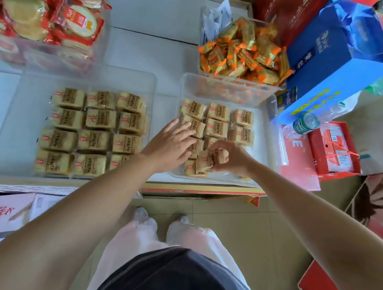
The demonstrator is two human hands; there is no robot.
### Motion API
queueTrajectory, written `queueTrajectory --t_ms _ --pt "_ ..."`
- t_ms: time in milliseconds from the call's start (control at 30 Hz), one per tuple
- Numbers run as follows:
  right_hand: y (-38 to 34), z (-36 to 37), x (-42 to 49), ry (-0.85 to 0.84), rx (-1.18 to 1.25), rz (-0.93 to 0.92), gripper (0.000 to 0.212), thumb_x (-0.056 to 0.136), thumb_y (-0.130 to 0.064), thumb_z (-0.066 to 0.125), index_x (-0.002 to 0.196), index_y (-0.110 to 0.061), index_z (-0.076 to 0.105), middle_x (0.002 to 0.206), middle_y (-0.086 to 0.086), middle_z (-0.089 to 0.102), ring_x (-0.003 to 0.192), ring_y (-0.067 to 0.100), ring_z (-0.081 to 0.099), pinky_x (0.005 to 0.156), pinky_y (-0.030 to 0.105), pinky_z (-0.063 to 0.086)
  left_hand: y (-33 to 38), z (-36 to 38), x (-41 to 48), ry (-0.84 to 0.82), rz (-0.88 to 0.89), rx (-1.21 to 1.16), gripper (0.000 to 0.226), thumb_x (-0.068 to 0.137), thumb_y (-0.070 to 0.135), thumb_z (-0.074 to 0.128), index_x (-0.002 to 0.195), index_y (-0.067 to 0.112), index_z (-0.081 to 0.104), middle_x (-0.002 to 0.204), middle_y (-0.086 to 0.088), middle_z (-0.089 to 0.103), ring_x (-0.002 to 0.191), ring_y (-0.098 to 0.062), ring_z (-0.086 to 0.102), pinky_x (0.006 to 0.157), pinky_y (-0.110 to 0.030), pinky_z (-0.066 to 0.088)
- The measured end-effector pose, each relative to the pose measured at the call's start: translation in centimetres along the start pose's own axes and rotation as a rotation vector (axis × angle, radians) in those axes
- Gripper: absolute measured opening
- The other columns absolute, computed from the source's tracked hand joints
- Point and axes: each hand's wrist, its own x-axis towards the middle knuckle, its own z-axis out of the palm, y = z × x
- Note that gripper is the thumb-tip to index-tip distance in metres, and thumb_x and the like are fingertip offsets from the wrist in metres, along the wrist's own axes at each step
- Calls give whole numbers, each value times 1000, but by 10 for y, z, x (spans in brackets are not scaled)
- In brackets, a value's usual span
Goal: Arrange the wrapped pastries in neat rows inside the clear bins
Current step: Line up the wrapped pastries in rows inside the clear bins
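White counter [148,47], right clear bin [260,160]: left hand [170,143] rests flat on pastries [218,112], right hand [231,159] grips one wrapped pastry [208,159].

Left bin [5,127] beside right bin [273,120]; pastries [92,140] rowed inside both.

Bright, even, diffuse light, shadows faint; soft glare on clear bin [274,101] walls; strong wide-angle bending at edges, overall slightly soft focus

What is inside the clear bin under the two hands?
Wrapped pastries in rows. The right hand grips one pastry; the left hand rests on others, hiding them.
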Motion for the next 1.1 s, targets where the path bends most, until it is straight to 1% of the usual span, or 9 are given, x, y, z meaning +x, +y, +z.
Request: queueTrajectory --t_ms 100,233,367,467,567,667,767,900,1100 --pt "-5 20 9 -18 -97 33 57 67 -20 81 117 -31 56 127 -5 51 112 14 43 89 31 33 -4 6 -9 -69 23 88 52 102 38 19 145 17 39 160 -3 23 150 -20 4 121 -46 -5" --pt "-7 30 15 -36 -64 69 39 75 -21 76 110 -28 61 125 -6 51 122 17 43 102 37 35 -7 6 -9 -78 28 91 53 102 37 15 147 16 36 160 -4 21 150 -22 2 121 -47 -4" --pt "-8 35 16 140 -57 287 31 81 -31 70 107 -18 58 99 -1 55 89 18 58 70 27 46 -8 7 -10 5 -1 81 55 101 33 15 144 12 41 159 -8 25 150 -25 7 122 -47 0" --pt "-18 40 21 -18 -166 404 42 91 -39 56 120 -9 55 104 11 63 84 24 62 54 23 41 -10 6 -9 66 -36 50 55 99 32 17 138 10 50 156 -9 32 149 -26 14 122 -48 3" --pt "-30 45 25 -84 -58 400 38 96 -32 50 125 -7 56 98 7 66 80 18 62 69 25 50 -17 7 -9 87 -20 43 56 99 31 17 135 8 53 153 -11 38 147 -27 21 121 -48 5" --pt "-35 51 34 -78 4 395 35 93 -34 55 110 -5 63 89 5 69 78 17 60 87 34 51 -18 8 -11 95 3 73 56 99 31 18 134 6 55 150 -12 41 146 -29 24 121 -48 9" --pt "-37 53 37 -46 21 396 34 90 -36 59 107 -7 62 71 -1 63 73 17 58 84 40 52 -16 6 -12 82 0 64 53 99 31 23 134 6 54 151 -12 40 147 -29 21 121 -49 6" --pt "-32 40 25 -1 41 374 22 90 -35 59 90 -14 65 83 6 69 73 15 61 77 32 50 -18 -1 -8 57 23 109 46 100 30 33 133 7 54 152 -13 39 147 -31 19 121 -51 3" --pt "-2 -2 2 274 75 370 10 86 -15 61 80 -23 62 84 3 70 76 19 66 77 33 54 16 -6 28 -73 143 8 47 100 24 37 145 10 38 157 -13 27 148 -32 12 120 -48 1"
